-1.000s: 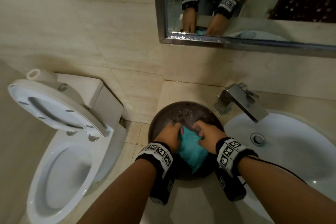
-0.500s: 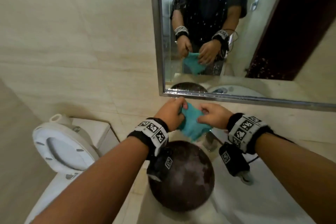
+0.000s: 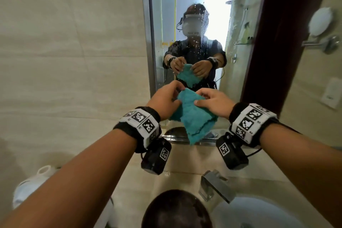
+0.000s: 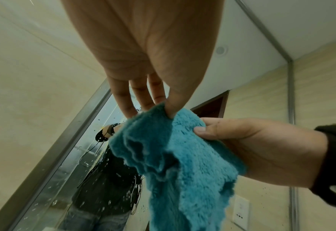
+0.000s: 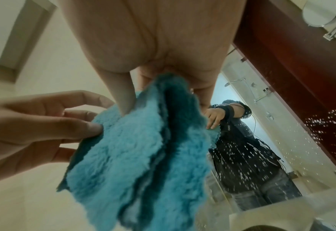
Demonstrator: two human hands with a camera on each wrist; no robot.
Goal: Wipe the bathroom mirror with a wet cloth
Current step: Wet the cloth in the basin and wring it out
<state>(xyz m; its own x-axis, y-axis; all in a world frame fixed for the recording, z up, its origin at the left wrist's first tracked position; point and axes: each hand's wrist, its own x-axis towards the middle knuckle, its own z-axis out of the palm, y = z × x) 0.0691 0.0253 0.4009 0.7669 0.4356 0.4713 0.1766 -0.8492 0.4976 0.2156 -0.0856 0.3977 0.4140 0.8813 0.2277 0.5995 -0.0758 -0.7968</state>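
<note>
While both hands are pinching the teal microfiber cloth [image 3: 192, 116] by its top edge, left hand [image 3: 163, 101] and right hand [image 3: 212, 102] are holding it hanging lengthwise, just short of the droplet-spotted mirror [image 3: 209, 29] straight ahead.

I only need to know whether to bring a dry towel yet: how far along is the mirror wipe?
Not yet. Prep looks done: the teal cloth is out of the dark basin. In hand: left hand and right hand pinch its top edge in front of the mirror. Left: all the wiping; droplets still speckle the glass.
</note>
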